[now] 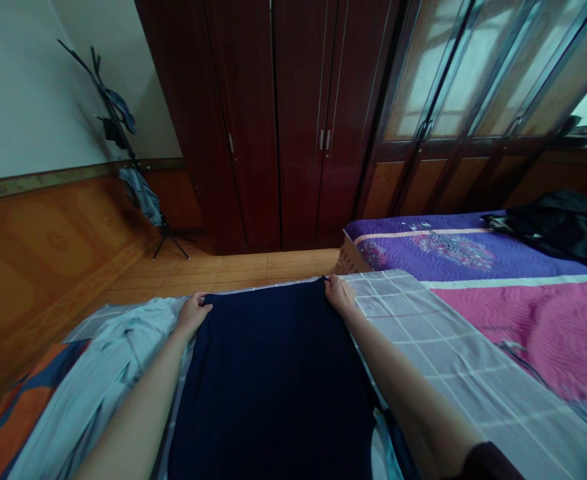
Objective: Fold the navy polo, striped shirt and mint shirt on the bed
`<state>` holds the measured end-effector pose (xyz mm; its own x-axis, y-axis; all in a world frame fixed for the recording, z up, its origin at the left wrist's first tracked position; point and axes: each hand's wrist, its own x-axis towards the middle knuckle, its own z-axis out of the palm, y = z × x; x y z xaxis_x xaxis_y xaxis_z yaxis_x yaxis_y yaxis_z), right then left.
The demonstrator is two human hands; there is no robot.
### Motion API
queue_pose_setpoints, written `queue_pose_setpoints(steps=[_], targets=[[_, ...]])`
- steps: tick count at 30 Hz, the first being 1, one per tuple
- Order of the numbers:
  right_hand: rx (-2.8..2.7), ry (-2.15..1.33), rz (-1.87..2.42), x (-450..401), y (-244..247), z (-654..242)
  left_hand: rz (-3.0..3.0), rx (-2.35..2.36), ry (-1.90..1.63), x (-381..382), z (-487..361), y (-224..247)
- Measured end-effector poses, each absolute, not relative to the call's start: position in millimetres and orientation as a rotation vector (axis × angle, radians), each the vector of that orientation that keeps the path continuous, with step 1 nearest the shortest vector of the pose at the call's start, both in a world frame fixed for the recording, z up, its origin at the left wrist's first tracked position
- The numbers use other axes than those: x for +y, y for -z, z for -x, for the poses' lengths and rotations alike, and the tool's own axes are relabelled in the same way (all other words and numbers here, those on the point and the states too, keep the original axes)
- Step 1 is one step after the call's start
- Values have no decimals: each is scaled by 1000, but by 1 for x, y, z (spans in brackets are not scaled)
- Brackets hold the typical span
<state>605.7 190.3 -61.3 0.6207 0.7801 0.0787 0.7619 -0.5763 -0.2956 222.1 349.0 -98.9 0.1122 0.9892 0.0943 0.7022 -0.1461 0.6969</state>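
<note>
Two bare forearms (133,413) (408,380) rise from the bottom of the frame, and a dark red sleeve (488,463) shows at the lower right on the right arm. Between them lies a navy cloth (268,380), spread flat and filling the lower middle of the frame, its far edge running across the center. The right hand (339,295) pinches the far right corner of that cloth between thumb and fingers. The left hand (192,315) sits at the far left corner with its fingers curled over the edge; whether it grips the fabric or only rests there, I cannot tell. The hands stand well apart. Under the navy cloth, a pale blue cloth (118,353) lies rumpled to the left, with an orange and blue cloth (23,393) beside it at the lower left. A gray checked cloth (448,353) stretches to the right, over a bed (523,320) with a pink and purple quilt. A black bundle (558,227) sits on the bed at the right edge of the frame. Beyond the tiled floor (223,267), a dark red wardrobe (273,120) stands at the top center, glass-paneled doors (473,73) fill the upper right, and a coat rack (116,127) hung with clothes stands at the upper left.
</note>
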Motion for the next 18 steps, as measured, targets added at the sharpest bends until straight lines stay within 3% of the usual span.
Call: queue_pose_setpoints(steps=[10,18], targets=[[-1386,-201,2462,161,40,-600,-2049,1741,-696,325,-231,75],[-1561,-360,2386,-25,27,-595,-2335,1392,-500,220,-215,14]])
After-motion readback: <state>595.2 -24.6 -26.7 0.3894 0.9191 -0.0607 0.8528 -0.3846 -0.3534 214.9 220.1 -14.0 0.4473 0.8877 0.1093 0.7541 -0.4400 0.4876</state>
